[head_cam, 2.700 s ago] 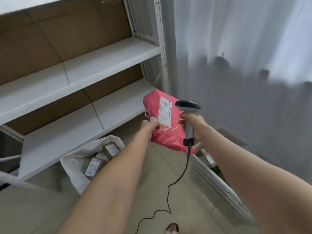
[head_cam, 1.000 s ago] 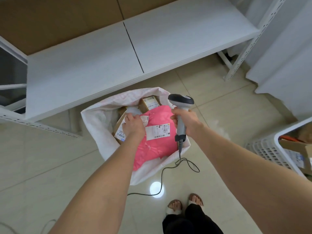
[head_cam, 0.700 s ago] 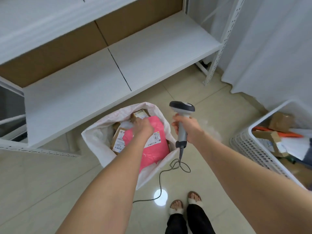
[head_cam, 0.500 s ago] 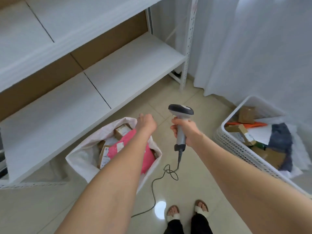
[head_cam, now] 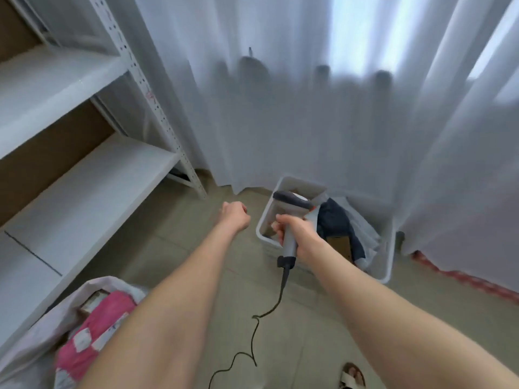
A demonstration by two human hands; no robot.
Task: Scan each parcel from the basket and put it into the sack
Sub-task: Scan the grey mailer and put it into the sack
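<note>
The pink parcel (head_cam: pixel 95 335) lies in the white sack (head_cam: pixel 47 327) at the lower left, on top of brown boxes. My left hand (head_cam: pixel 234 216) hangs over the floor between sack and basket, fingers curled, holding nothing. My right hand (head_cam: pixel 295 234) grips the grey barcode scanner (head_cam: pixel 290 220) by its handle, in front of the white basket (head_cam: pixel 389 248). The basket holds a dark blue parcel (head_cam: pixel 337 223), a brown box (head_cam: pixel 341 244) and pale bags; my right hand and the scanner hide part of it.
White metal shelving (head_cam: pixel 92 181) runs along the left. A white curtain (head_cam: pixel 309 108) hangs behind the basket. The scanner cable (head_cam: pixel 261 315) trails across the tiled floor. My sandalled foot (head_cam: pixel 352 376) shows at the bottom edge.
My left hand let go of the pink parcel in the sack and swung right toward the basket. My view turned right, so the basket is now centred and the sack sits at lower left.
</note>
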